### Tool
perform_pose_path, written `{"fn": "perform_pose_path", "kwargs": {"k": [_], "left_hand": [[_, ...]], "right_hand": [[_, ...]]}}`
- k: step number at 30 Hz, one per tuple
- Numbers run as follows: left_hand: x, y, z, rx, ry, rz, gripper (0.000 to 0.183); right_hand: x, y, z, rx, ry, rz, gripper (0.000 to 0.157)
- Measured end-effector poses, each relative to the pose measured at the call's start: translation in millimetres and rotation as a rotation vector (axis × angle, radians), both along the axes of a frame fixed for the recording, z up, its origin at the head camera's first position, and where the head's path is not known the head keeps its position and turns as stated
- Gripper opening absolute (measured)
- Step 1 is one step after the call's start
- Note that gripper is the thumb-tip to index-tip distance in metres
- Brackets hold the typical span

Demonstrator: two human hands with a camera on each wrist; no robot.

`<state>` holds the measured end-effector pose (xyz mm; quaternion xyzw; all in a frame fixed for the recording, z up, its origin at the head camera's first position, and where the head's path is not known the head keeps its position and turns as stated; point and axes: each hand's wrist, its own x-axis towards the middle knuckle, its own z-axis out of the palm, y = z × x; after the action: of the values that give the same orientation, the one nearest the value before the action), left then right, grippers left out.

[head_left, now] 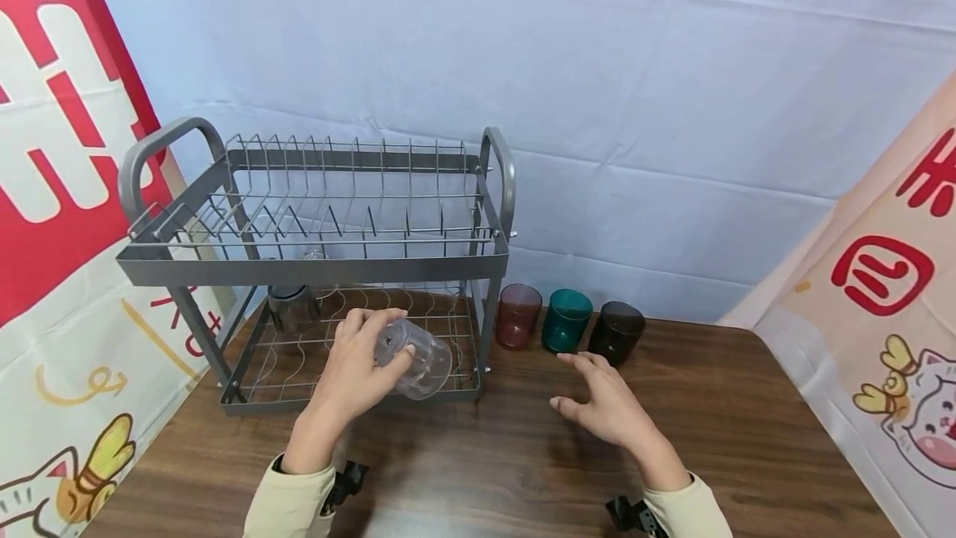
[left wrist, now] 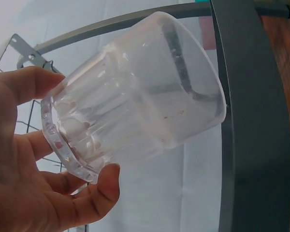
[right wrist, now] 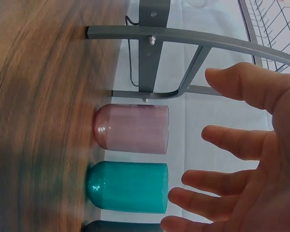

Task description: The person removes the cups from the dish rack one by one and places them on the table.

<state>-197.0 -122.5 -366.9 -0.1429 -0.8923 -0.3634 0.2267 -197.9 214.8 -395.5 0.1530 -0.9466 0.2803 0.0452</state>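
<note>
My left hand [head_left: 361, 362] grips a clear plastic cup [head_left: 421, 359] round its base, the thumb on one side and the fingers on the other. The cup lies tilted in front of the dish rack's lower tier, its mouth toward the lower right in the head view. In the left wrist view the cup [left wrist: 135, 96] has a faceted base and a plain, wide rim. My right hand [head_left: 608, 401] is held with fingers spread and nothing in them, in front of a pink cup [head_left: 517, 318], a teal cup [head_left: 566, 322] and a black cup [head_left: 616, 330] standing in a row.
A grey two-tier dish rack [head_left: 314, 272] stands on the wooden table [head_left: 508, 471], with wire plate slots on top. At the left of its lower tier is a dark see-through cup [head_left: 291, 305]. A pale cloth [head_left: 672, 148] hangs behind.
</note>
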Motion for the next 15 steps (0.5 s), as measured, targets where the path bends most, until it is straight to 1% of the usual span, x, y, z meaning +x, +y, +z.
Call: {"fn": "perform_pose_path", "kwargs": {"k": [4, 7, 11, 15], "left_hand": [[1.1, 1.8, -1.8, 0.023, -0.015, -0.005, 0.044], [2.6, 2.7, -2.5, 0.034, -0.013, -0.011, 0.043], [3.7, 3.4, -2.5, 0.069, -0.005, -0.033, 0.041], [4.3, 3.8, -4.6, 0.122, -0.016, -0.063, 0.038]], "right_hand": [[1.9, -2.9, -0.5, -0.022, 0.030, 0.006, 0.059], [3.4, -4.5, -1.2, -0.036, 0.065, 0.009, 0.059], [5.6, -6.3, -1.9, -0.070, 0.110, 0.008, 0.059], [7.8, -8.4, -4.5, -0.124, 0.123, 0.004, 0.059]]}}
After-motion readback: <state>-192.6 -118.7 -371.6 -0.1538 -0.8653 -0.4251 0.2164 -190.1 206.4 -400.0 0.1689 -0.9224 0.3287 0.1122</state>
